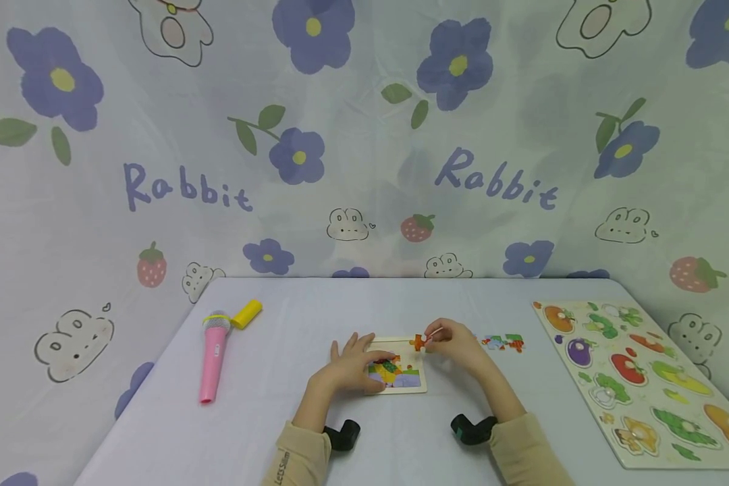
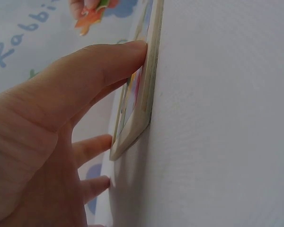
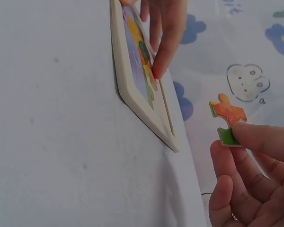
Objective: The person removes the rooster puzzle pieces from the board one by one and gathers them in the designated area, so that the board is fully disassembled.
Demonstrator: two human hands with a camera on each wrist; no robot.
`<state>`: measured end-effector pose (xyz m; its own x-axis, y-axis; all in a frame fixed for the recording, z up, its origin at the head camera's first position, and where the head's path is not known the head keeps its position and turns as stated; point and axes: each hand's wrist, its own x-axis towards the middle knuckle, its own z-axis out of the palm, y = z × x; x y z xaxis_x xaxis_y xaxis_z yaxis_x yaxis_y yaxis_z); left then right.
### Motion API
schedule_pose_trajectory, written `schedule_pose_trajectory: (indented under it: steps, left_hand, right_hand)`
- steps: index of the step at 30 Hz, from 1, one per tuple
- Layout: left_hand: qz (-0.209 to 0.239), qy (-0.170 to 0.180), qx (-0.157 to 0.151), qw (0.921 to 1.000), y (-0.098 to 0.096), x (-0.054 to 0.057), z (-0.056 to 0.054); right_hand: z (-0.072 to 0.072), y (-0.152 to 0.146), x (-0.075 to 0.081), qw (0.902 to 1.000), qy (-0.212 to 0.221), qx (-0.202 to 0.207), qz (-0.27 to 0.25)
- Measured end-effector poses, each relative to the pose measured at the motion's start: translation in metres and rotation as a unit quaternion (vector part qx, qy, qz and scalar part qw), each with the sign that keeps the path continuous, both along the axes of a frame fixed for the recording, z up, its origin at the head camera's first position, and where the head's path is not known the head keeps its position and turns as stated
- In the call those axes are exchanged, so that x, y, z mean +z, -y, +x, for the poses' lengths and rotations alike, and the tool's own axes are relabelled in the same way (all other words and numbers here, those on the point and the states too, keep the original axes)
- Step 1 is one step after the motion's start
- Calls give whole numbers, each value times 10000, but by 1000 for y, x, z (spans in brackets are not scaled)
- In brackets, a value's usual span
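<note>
Right wrist view: the right hand [image 3: 255,175] pinches an orange-and-green puzzle piece [image 3: 230,112] by its green end between thumb and fingers, holding it up off the puzzle tray [image 3: 132,90]. The left hand [image 1: 346,368] is spread, thumb at the tray's near rim, forefinger on the picture — gripping nothing, just steadying. To seat the piece well, it seems best to turn it flat, match tabs to the bare upper part, then press evenly — no forcing. More puzzle pieces [image 1: 514,342] lie beyond the right hand.
</note>
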<state>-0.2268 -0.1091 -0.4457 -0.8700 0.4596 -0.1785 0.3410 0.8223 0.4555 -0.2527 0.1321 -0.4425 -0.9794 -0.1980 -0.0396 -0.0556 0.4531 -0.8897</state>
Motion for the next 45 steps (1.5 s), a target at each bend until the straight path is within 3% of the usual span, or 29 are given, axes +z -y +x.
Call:
schedule_pose_trajectory:
  steps: [15,17,45]
  left_hand:
    - [57,4,1,10000,0,1,0]
    - [85,12,15,10000,0,2,0]
    - [222,-29,-64,9997,2,2,1]
  right_hand:
    - [-1,-17,12,9992,3,-355,-205]
    - [-5,-22,7,9991,-3,-354,-244]
    - [-3,-67,22,9962,-157,-650,-560]
